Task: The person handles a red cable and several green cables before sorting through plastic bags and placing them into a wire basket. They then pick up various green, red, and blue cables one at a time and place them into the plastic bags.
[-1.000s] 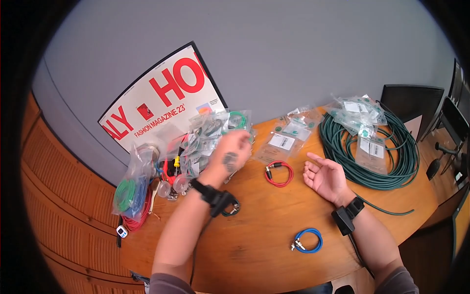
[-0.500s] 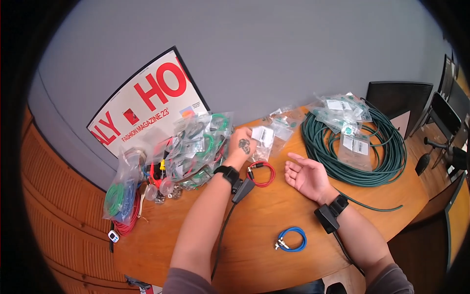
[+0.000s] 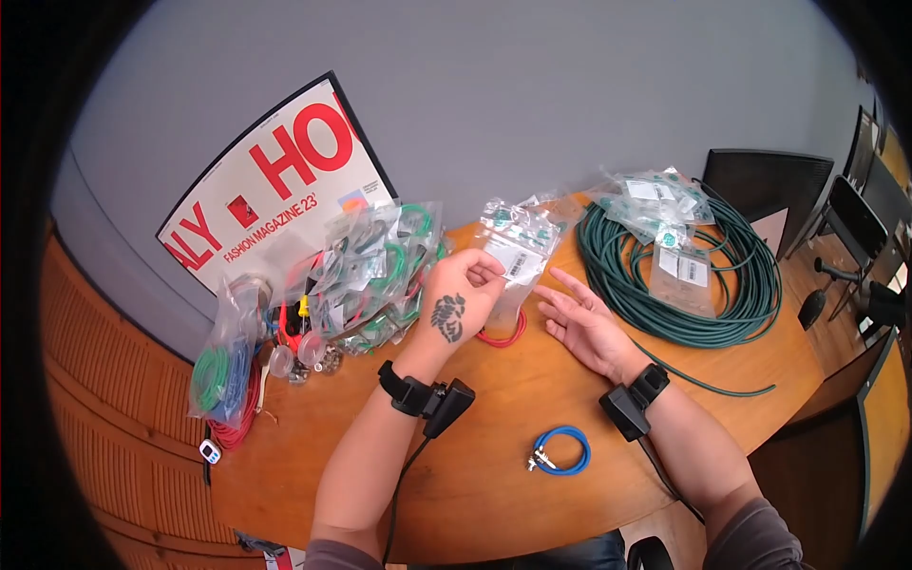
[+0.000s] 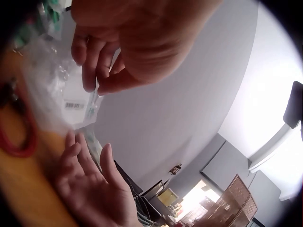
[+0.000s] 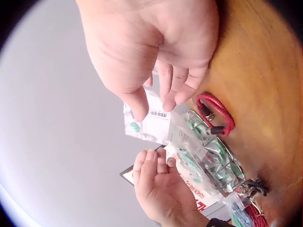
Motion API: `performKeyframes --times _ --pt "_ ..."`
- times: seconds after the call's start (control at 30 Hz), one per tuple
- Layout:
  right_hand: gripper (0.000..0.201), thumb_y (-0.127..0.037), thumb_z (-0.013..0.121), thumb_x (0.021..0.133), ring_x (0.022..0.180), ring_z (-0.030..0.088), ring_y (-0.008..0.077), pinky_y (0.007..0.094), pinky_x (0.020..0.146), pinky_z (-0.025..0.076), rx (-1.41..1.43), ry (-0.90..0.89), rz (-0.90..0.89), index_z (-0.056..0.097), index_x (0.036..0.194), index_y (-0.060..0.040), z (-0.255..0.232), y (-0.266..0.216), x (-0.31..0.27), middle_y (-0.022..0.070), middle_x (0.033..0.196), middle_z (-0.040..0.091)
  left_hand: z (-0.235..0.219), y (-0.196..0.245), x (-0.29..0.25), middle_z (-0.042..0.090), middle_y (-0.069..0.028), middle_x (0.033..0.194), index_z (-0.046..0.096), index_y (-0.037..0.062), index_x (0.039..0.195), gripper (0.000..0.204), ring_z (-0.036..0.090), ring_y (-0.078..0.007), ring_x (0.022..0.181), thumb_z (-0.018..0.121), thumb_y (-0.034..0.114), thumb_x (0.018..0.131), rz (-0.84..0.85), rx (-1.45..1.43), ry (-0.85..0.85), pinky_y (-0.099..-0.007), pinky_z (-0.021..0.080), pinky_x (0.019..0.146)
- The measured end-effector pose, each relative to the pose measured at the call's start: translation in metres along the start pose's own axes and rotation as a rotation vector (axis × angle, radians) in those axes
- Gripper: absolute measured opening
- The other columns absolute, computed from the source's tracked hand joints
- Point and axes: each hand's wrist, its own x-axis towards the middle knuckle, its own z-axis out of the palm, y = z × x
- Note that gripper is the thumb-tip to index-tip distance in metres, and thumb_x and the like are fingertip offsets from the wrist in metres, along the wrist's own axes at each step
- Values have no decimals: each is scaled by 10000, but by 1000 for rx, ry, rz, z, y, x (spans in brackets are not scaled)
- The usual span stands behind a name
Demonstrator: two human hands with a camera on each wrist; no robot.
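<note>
My left hand (image 3: 463,296) pinches a clear plastic bag (image 3: 518,239) with a white barcode label, thumb against fingertips at its edge. The bag stands up from the table and looks flat. In the right wrist view, the label (image 5: 156,124) faces the camera. My right hand (image 3: 587,328) is just right of the bag, palm turned up and fingers loosely extended, holding nothing. Behind the bag's lower end lies a coiled red cable (image 5: 227,113) with dark connectors, partly hidden in the head view. Nearer me rests a coiled blue cable (image 3: 586,450) with metal connectors.
Bagged cables (image 3: 366,275) fill a wire basket at the left, beside small round containers (image 3: 311,349) and metal connectors. A large coil of dark green cable (image 3: 755,299), topped with clear bags (image 3: 655,195), takes up the right. A framed poster (image 3: 285,180) leans on the wall.
My left hand moved right from the bagged cables, took hold of the labelled bag and raised it. My right hand is now closer to it. The head view shifted slightly.
</note>
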Motion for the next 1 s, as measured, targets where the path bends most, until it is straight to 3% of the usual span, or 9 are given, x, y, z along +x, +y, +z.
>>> performKeyframes --times 0.13,0.2,0.27,0.3,0.37,0.63,0.73,0.87,1.0 --pt "614 -67 630 937 1059 571 130 265 897 474 -24 -3 24 324 1469 -79 -9 4 4 92 1269 581 -2 -18 2 694 -79 850 671 -1 976 162 664 -151 781 684 41 820 -32 5 -41 -281 527 719" --pt "587 -65 623 939 1101 559 148 286 935 469 -15 25 20 343 1455 -71 -3 2 3 108 1289 560 -3 -35 4 692 -108 886 654 -3 1043 225 672 -191 810 679 57 828 -27 54 -34 -312 533 747" --pt "561 -63 616 942 1142 547 166 307 974 464 -3 55 15 361 1441 -64 1 3 2 123 1309 540 -1 -51 -2 675 -188 988 579 -13 1180 388 664 -302 895 689 126 834 247 504 149 -379 522 832" --pt "537 -53 606 942 1186 525 190 329 1017 445 2 44 4 375 1427 -52 1 3 3 138 1329 514 2 -56 -5 675 -188 988 579 -13 1180 388 664 -302 895 689 126 834 249 504 148 -379 522 832" --pt "514 -44 596 942 1229 503 214 350 1061 426 4 30 -7 389 1412 -40 0 4 4 154 1350 489 9 -67 -11 648 -228 1042 510 22 1278 524 630 -371 950 710 184 822 6 494 -51 -410 497 893" --pt "516 -60 609 930 1345 414 319 410 1142 346 11 -25 30 390 1397 -37 -3 4 5 249 1424 401 14 -69 -17 679 -147 898 659 28 1027 272 627 -308 889 732 83 771 9 432 118 -394 481 803" --pt "553 -46 615 932 1293 459 259 394 1127 370 50 0 63 354 1419 -25 2 2 3 189 1387 446 10 -46 -22 679 -115 855 671 41 1026 226 604 -299 828 661 45 801 279 306 318 -406 453 783" --pt "601 -53 621 935 1275 493 248 395 1108 399 20 -15 17 305 1444 -26 6 5 5 183 1368 491 18 -13 -36 690 -98 902 664 78 1142 324 644 -246 773 684 44 821 154 168 177 -361 490 794" --pt "578 -29 619 931 1192 571 216 371 1015 489 -88 -23 42 325 1428 -43 9 3 2 140 1296 574 24 -2 -42 698 -92 953 608 122 1249 426 653 -171 843 648 12 839 234 314 82 -273 474 809"
